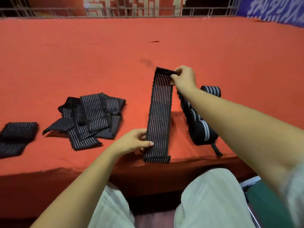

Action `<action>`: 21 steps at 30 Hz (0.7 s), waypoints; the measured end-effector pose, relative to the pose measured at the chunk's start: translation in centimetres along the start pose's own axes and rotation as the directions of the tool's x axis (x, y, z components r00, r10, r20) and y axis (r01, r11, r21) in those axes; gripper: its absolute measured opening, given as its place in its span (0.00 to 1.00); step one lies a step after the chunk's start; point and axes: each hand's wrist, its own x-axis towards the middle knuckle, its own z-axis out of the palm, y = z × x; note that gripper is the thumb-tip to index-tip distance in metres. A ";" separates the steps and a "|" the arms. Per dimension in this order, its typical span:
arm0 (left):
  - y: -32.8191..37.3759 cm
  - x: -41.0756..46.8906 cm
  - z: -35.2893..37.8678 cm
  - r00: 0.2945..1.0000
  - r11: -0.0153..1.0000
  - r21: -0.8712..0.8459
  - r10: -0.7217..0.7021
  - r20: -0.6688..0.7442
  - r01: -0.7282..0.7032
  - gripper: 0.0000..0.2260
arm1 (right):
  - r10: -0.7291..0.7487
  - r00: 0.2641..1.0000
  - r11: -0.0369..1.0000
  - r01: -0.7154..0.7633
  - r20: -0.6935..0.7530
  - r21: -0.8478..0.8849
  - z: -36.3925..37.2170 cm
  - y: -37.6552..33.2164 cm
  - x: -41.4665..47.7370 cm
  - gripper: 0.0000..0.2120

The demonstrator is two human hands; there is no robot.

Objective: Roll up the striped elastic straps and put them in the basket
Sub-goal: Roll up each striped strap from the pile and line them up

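- The strap (160, 116), black with thin white lines, lies lengthwise on the table (164, 38), running from near the front edge away from the person.
- Its far end is turned over on itself in a small fold; its near end lies flat just short of the table's edge.
- The right hand (185, 78) pinches that folded far end between thumb and curled fingers.
- The left hand (134, 142) grips the strap's left edge near its near end, thumb on top and fingers curled around the side.
- Left of the strap, apart from it, a loose pile (92, 116) of similar straps lies tangled on the red cloth.
- Further left, a folded strap (14, 135) lies by the picture's edge.
- Right of the strap, partly hidden under the right forearm, are rolled wraps (204, 129) with broader white bands; one roll (211, 90) sits beyond the others.
- A metal rail (49, 13) runs along the table's far edge.
- Below the table show pale trousers (210, 195) and a green seat (263, 203).
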 end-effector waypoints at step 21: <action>-3.7 1.5 1.2 0.920 0.820 0.546 0.331 -0.209 -0.171 0.19 | 0.177 0.974 0.959 -0.138 0.144 -0.248 13.1 8.4 6.8 0.12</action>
